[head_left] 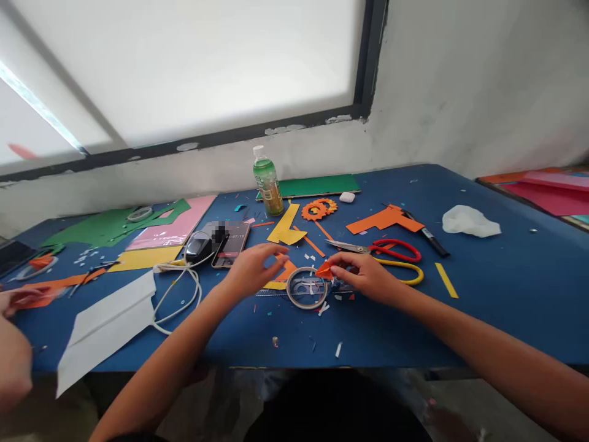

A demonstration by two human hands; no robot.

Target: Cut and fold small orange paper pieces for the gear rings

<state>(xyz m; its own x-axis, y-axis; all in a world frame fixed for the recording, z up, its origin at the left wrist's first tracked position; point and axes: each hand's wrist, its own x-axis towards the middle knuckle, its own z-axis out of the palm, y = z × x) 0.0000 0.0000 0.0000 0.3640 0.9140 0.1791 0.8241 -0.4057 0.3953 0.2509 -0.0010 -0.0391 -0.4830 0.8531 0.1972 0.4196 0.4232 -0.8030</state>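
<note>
Between thumb and fingers of my right hand is a small folded piece of orange paper. It hangs over the right rim of a roll of tape lying flat on the table. My left hand is to the left of the roll, fingers apart and holding nothing. Just beyond its fingertips lies an orange paper scrap. Partly under the roll sits a clear ruler. Scissors with one red and one yellow handle lie open behind and beside my right hand.
A drink bottle stands near the wall. A phone, a white cable and a folded white sheet lie left. Orange paper flowers, a black marker and crumpled tissue lie beyond. Another person's hand is at far left.
</note>
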